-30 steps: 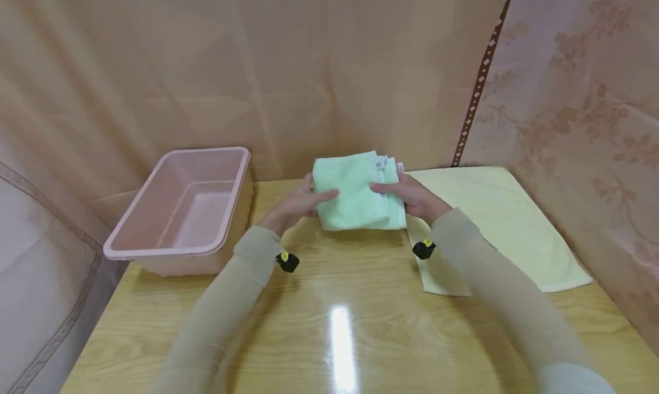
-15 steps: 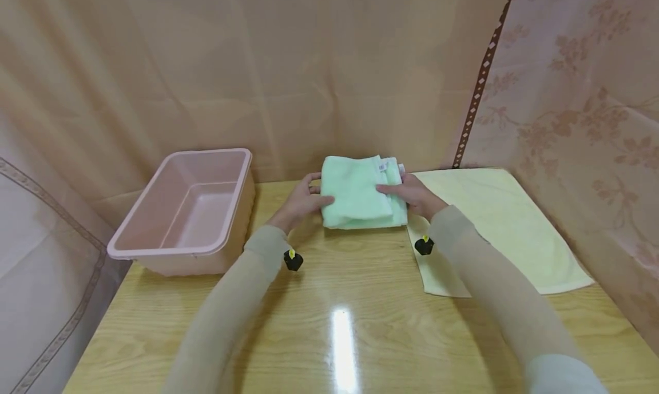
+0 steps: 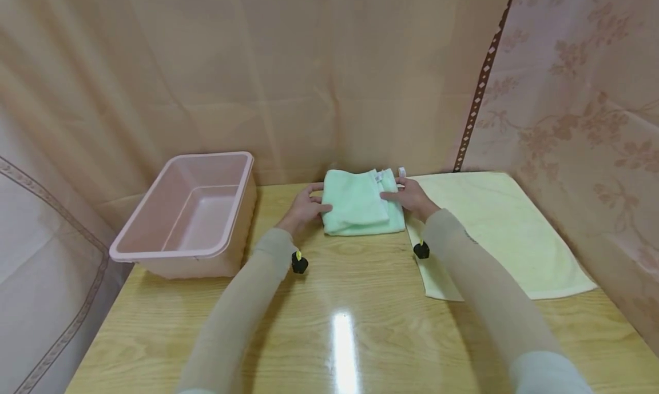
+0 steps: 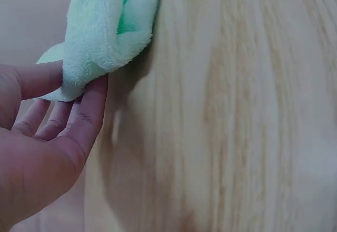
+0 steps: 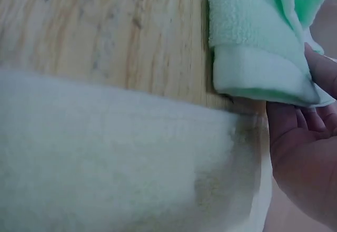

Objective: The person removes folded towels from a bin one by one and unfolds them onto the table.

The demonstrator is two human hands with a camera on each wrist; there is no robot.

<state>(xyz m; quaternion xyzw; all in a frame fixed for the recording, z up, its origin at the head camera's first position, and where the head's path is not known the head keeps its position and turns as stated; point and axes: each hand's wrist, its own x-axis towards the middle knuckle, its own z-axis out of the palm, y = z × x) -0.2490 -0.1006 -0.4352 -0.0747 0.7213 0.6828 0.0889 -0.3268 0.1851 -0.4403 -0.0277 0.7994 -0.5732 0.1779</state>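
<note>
A folded mint-green towel [image 3: 355, 199] lies at the back middle of the wooden table, its white tags at the upper right corner. My left hand [image 3: 305, 208] pinches its left edge; in the left wrist view the thumb is at one side of the folded towel [image 4: 97, 37] and the fingers reach beneath it. On the opposite edge my right hand [image 3: 412, 198] pinches the towel, thumb on top. In the right wrist view the fingers of that hand [image 5: 305, 158] go under the hem, partly hidden.
A pale yellow towel [image 3: 494, 228] is spread flat at the right, just beside the green one. The pink plastic basin [image 3: 234, 211] stands at the left of the table [image 3: 288, 337]. Curtains [image 3: 309, 68] hang close behind the table and along both sides.
Both hands have lowered the green towel onto the table, slightly to the right. It was raised and tilted toward me; now it lies flatter. The left thumb has slid outward to the edge.
</note>
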